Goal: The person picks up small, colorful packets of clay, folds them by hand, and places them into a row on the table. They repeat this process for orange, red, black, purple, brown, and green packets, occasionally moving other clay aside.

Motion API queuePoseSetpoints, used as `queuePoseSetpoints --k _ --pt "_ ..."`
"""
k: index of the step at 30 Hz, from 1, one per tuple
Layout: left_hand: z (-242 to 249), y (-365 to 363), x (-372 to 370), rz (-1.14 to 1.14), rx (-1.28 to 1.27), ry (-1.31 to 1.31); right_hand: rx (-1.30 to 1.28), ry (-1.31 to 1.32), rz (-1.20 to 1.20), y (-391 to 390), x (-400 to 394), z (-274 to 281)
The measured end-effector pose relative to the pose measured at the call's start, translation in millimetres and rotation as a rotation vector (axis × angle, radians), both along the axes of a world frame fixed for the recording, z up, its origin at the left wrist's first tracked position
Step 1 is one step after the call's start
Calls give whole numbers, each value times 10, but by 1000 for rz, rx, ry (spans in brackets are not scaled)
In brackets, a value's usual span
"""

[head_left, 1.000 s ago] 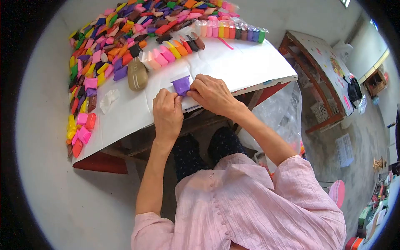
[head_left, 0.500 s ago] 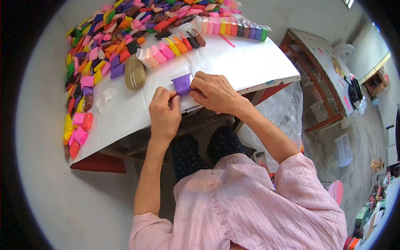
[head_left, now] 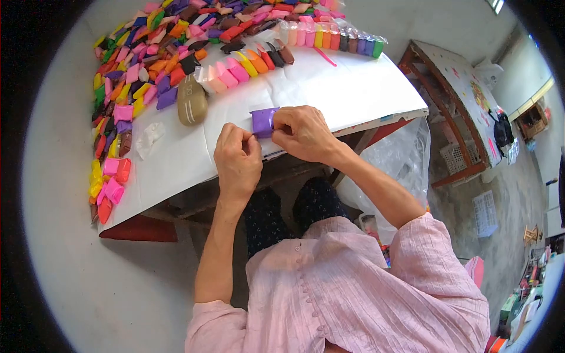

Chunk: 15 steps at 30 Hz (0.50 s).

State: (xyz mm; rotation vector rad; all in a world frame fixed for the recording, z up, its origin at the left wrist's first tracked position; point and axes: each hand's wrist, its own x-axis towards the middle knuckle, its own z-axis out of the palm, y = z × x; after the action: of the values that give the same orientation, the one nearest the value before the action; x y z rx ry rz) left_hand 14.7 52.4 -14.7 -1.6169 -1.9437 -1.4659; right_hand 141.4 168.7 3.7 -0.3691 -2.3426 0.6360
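Note:
A small purple packet (head_left: 263, 122) lies near the front edge of the white-covered table (head_left: 176, 170). My right hand (head_left: 303, 132) grips the packet's right side between thumb and bent fingers. At its lower left corner my left hand (head_left: 238, 156) is closed in a pinch; the fingertips touch or nearly touch the packet, and what they hold is too small to make out. An olive-brown oval object with two pale stripes (head_left: 192, 106) stands to the left, beyond my hands.
Many coloured packets (head_left: 170, 44) are heaped along the back and left. Clear strips of packets (head_left: 306, 36) lie behind my hands. A crumpled clear wrapper (head_left: 150, 138) is at left. A second table (head_left: 453, 76), a white basket (head_left: 485, 213) and plastic sheeting (head_left: 397, 159) are at right.
The purple packet has turned slightly and shifted a little right. My right hand now covers its right side, and my left hand has moved slightly right.

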Motion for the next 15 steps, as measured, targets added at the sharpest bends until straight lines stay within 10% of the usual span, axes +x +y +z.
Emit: queuePoseSetpoints --k 15 --pt "34 -45 -25 -126 -31 -112 538 66 130 -83 -23 -72"
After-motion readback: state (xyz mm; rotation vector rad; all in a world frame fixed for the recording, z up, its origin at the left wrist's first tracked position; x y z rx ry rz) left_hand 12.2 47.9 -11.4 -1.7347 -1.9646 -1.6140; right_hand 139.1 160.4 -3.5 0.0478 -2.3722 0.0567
